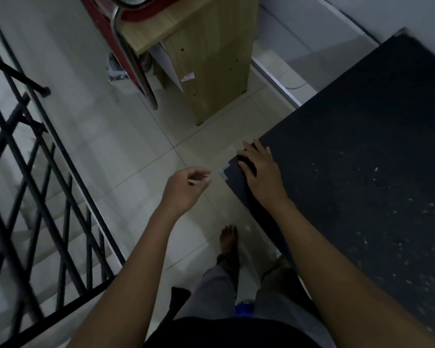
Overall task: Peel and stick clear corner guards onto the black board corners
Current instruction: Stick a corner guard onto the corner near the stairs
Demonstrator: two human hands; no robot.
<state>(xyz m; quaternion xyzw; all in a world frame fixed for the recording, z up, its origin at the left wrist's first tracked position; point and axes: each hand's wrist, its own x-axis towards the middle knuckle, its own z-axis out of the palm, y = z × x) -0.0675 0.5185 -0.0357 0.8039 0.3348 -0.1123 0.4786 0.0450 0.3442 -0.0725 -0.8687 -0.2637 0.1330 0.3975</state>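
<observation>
Clear guard (pixel 223 172) on board (pixel 362 146) corner, beside R fingers (pixel 246 160)

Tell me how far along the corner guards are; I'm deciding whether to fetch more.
One clear guard already sits on the black board corner nearest the hands. The right hand rests flat on the board beside it; the left hand pinches something small and pale, too blurred to identify. The far corner is too blurred to judge.
</observation>
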